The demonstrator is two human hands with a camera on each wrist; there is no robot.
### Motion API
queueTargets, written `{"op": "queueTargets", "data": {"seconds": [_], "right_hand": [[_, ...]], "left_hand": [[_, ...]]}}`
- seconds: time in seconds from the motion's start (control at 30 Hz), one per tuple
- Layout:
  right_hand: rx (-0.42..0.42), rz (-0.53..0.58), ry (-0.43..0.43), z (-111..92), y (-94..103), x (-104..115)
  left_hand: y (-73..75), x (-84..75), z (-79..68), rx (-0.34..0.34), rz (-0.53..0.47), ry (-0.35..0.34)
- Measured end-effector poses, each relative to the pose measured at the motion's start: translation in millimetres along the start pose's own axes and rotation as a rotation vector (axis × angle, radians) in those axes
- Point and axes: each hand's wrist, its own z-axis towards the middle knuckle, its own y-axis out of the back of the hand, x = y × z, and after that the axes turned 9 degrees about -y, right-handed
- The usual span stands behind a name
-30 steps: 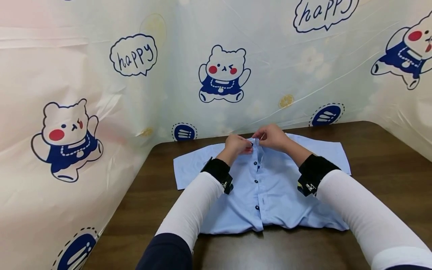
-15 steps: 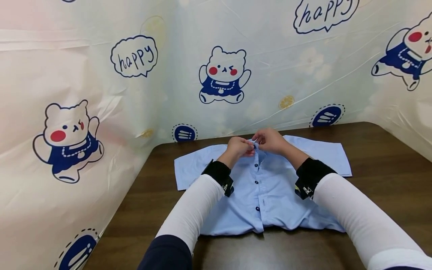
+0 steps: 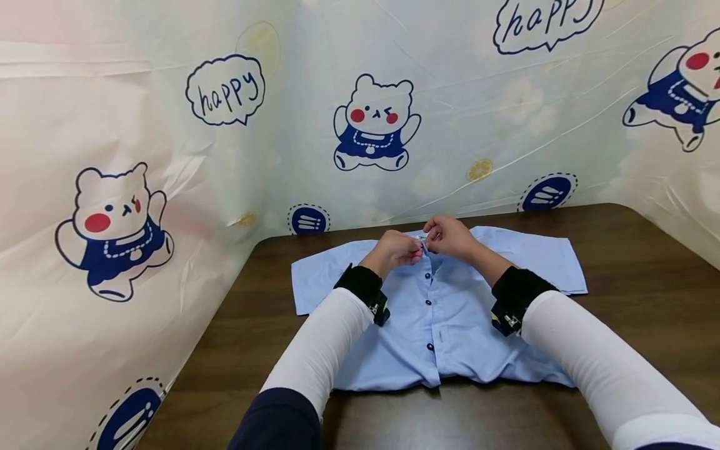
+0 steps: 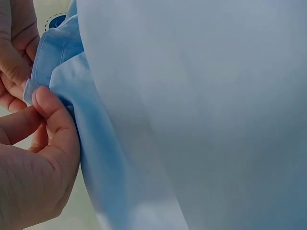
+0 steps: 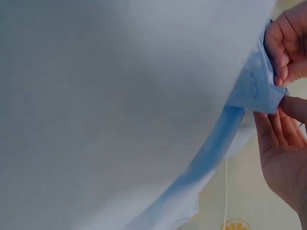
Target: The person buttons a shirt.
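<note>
A light blue short-sleeved shirt (image 3: 388, 337) lies front up, collar end away from me, with several dark buttons, one a dark button (image 3: 429, 302), down its placket. At its top, my left hand (image 3: 396, 249) pinches the shirt's front edge between thumb and finger. Right beside it, my right hand (image 3: 452, 239) pinches the opposite edge, fingertips almost meeting the left ones. In the right wrist view, a buttonhole (image 5: 254, 86) shows in the band next to the right hand's fingers. Pale, blurred cloth fills most of both wrist views. Between the fingertips, the top button is hidden.
The shirt is spread on a dark brown wooden table (image 3: 247, 350). Behind the table hangs a pale curtain (image 3: 439, 125) printed with bears and "happy" bubbles. Black wrist straps with cameras, such as the left strap (image 3: 362, 287), sit over white sleeves.
The right hand has come slightly down and closer to the left hand. A dark button visible earlier by the left fingertips is now covered. The rest of the shirt stays in place.
</note>
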Motion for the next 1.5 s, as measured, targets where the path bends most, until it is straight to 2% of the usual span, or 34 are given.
{"op": "queueTargets", "data": {"seconds": [0.13,0.23,0.4,0.57,0.73,0.87,0.97,1.17,1.3,1.4,1.5], "right_hand": [[-0.101,-0.027,-0.185,-1.5,-5.3,8.9],[-0.156,0.017,-0.349,-4.6,-8.3,17.9],[-0.173,0.113,-0.441,-7.3,-11.6,24.9],[-0.152,0.152,-0.466,-8.3,-11.9,25.1],[-0.17,0.153,-0.436,-7.6,-11.2,23.0],[-0.172,0.161,-0.43,-7.4,-11.0,22.8],[-0.162,0.169,-0.435,-7.2,-11.6,23.6],[-0.141,0.178,-0.423,-8.3,-11.8,23.0],[-0.113,0.161,-0.408,-9.3,-8.5,21.5],[-0.067,0.165,-0.434,-9.6,-4.2,22.3],[-0.013,0.203,-0.475,-8.7,0.3,25.3]], "left_hand": [[-1.6,-0.1,-3.0,0.007,-0.001,0.002],[-2.5,-0.1,-6.1,0.0,-0.006,0.001],[-3.3,1.6,-9.2,-0.065,-0.029,0.004],[-7.5,2.2,-10.8,-0.133,0.009,-0.027],[-14.5,-0.7,-11.1,-0.198,0.055,-0.08],[-16.5,-1.9,-12.0,-0.219,0.1,-0.114],[-15.2,-2.3,-12.3,-0.208,0.209,-0.139],[-13.3,-4.4,-13.8,-0.185,0.503,-0.16],[-14.1,-7.1,-15.1,-0.171,0.651,-0.175],[-16.0,-10.4,-14.4,-0.167,0.696,-0.175],[-18.2,-14.7,-13.2,-0.16,0.691,-0.169]]}}
